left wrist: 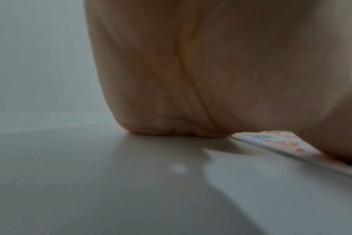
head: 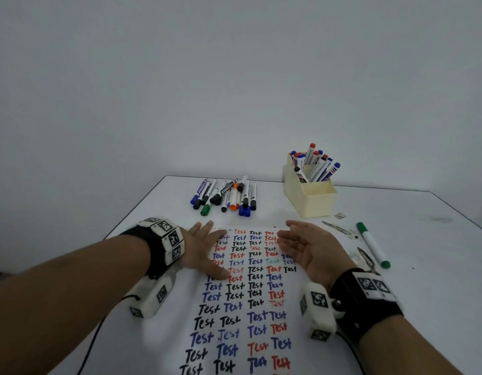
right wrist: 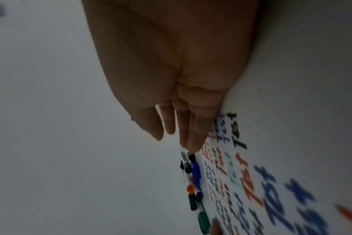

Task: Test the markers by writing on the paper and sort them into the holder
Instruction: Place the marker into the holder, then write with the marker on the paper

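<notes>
While neither hand holds a marker, the step in hand looks like choosing the next one from the pile at 12 o'clock beyond the paper. To do it well, I would lift a single marker from the near edge of the heap by its barrel so the rest do not roll, uncap it, and write on a bare patch, since the sheet is already crowded with "Test" in black, blue and red. The holder stands at 1 o'clock, its back compartment full of markers; the front compartment shows nothing from this angle. A green marker lies alone at 3 o'clock.

The left hand lies flat, fingers straight and spread, pressing the paper's left edge. The right hand hovers edge-on over the right margin, fingers straight and close together, thumb apart, holding nothing; whether its edge touches the sheet I cannot tell.
</notes>
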Tool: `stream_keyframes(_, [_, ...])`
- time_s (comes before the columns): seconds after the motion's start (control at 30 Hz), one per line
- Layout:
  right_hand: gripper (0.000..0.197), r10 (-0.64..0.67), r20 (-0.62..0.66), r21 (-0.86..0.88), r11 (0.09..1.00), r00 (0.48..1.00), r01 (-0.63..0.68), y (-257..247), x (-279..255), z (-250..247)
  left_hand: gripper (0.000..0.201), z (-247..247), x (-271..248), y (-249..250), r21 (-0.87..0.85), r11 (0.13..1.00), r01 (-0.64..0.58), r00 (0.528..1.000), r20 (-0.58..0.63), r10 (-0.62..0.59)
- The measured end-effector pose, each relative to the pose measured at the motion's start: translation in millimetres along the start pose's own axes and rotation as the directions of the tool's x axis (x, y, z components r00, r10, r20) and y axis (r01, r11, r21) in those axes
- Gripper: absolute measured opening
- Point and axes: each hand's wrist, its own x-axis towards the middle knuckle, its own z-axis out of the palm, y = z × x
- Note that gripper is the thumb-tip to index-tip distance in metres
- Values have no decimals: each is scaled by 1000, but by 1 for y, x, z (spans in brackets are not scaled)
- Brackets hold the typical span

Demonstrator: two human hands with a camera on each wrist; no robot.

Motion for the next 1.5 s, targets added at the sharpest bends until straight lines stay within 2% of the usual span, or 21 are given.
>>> stream_keyframes(0.1, [23,3,36,-37,999,999,-2,1,1,-1,126,-13,0,1,-50,999,-21,1000,16,22])
stream_keyframes(0.17, [21,2,47,-78,997,999,1,2,3,-1,114,-30,3,1,-38,997,-63,997,-42,62])
stream_keyframes(0.23, [20,5,56,-90,996,998,0,3,4,-1,90,-47,5,-5,-59,996,-69,988,-140,60])
stream_keyframes(0.27, [20,6,60,-93,996,998,0,3,4,-1,75,-54,7,-9,-89,994,-60,976,-212,40])
stream_keyframes(0.33, [19,15,68,-91,996,998,-8,3,5,-1,48,-65,13,-19,-130,991,-42,924,-382,-11])
stream_keyframes(0.4, [18,21,80,-89,996,997,-14,3,6,0,35,-74,22,-25,-139,990,-11,873,-484,-58])
stream_keyframes(0.5, [19,23,92,-91,996,996,-14,3,7,-1,36,-82,39,-30,-125,991,37,856,-508,-96])
stream_keyframes(0.83, [19,44,116,-92,995,992,-33,0,10,-3,35,-83,75,-24,-129,991,40,831,-546,-105])
stream_keyframes(1.0, [20,44,119,-90,995,992,-34,0,10,-2,25,-85,81,-28,-109,993,44,777,-621,-103])
stream_keyframes(1.17, [20,41,119,-86,996,992,-30,-1,10,-2,17,-93,64,-34,-134,990,35,726,-678,-118])
stream_keyframes(1.27, [21,43,115,-75,997,992,-35,-1,10,-2,18,-96,43,-36,-179,984,-22,678,-725,-117])
stream_keyframes(1.37, [23,43,117,-63,997,992,-36,-2,9,-1,18,-91,18,-32,-217,963,-162,633,-771,-68])
stream_keyframes(1.5, [38,32,120,-17,999,992,-30,-4,5,3,18,-76,-13,-11,-230,906,-355,617,-786,42])
